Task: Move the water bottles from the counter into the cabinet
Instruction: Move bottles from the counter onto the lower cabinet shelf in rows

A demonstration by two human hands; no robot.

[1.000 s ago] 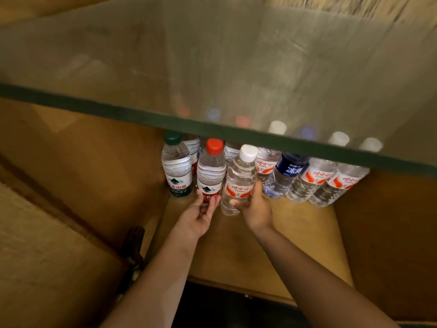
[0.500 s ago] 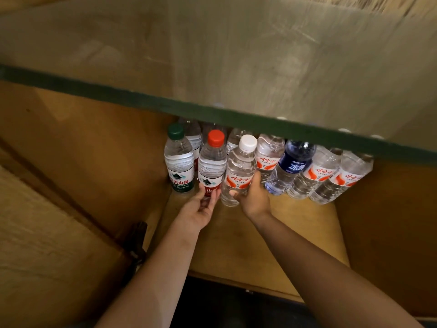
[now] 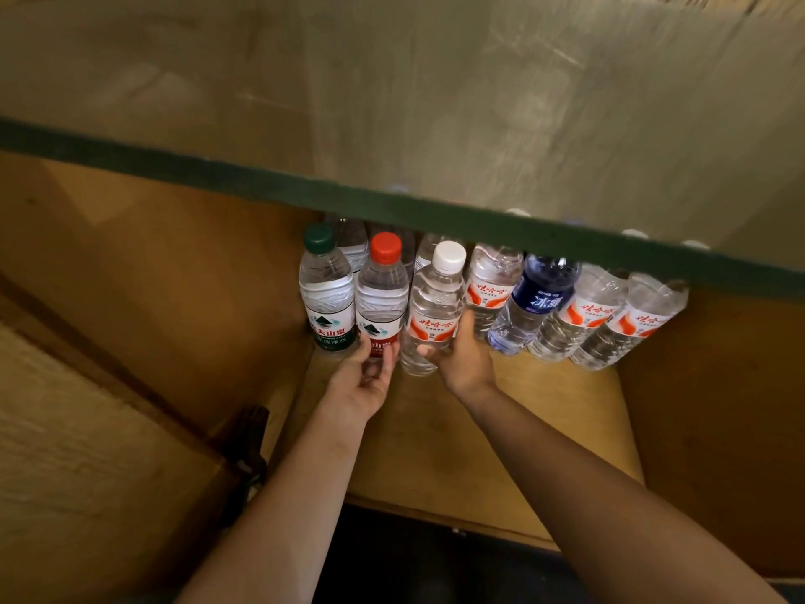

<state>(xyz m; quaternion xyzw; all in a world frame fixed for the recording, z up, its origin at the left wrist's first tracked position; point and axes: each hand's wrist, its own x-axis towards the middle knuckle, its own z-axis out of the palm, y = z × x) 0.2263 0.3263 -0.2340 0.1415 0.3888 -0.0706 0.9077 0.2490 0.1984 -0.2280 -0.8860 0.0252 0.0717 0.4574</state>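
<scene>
Nearest the camera, both forearms reach into the cabinet over its wooden shelf [image 3: 501, 433]. Left hand [image 3: 363, 383] sits at the base of the red-capped bottle [image 3: 379, 298], fingers loosely curved and fingertips touching its label; whether it actually grasps the bottle cannot be told. Right hand [image 3: 461, 359] is wrapped around the lower body of the white-capped bottle [image 3: 435, 309], thumb up its right side, grasping it. That bottle stands upright on the shelf, just right of the red-capped bottle. Left of the red-capped bottle stands the green-capped bottle [image 3: 326, 294], touching it. Further right, a blue-labelled bottle [image 3: 538, 298] and clear bottles with red-and-white labels complete the row. Beyond, more bottles stand partly hidden under the green-edged glass counter [image 3: 435, 218].
</scene>
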